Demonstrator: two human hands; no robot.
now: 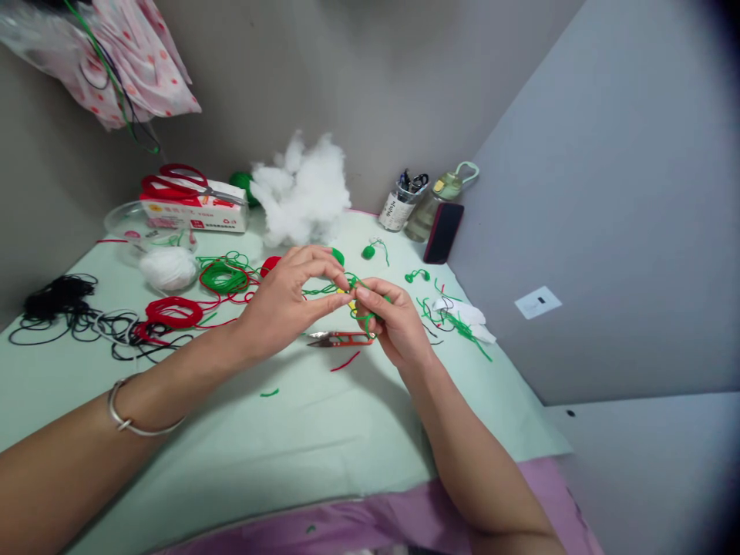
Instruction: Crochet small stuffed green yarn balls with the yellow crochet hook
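Observation:
My left hand (301, 289) and my right hand (396, 312) meet above the middle of the table, fingertips almost touching. Both pinch green yarn (370, 317), which loops down over the right fingers. What else the right fingers may hold is hidden. Below them lie orange-handled thread snips (341, 339), with a short red yarn scrap (345, 361) close by. Behind the left hand, a red yarn ball (270, 266) and a green one (338, 256) are partly covered. A small green ball with a yarn tail (368, 252) sits farther back.
White stuffing (304, 193) is heaped at the back beside a box (200, 212) topped by red scissors (176, 185). Black yarn (58, 301), red yarn (173, 312), green yarn (224, 275) and a white ball (169, 268) lie left. A phone (444, 233), bottle (425, 214) and pen cup (398, 208) stand back right.

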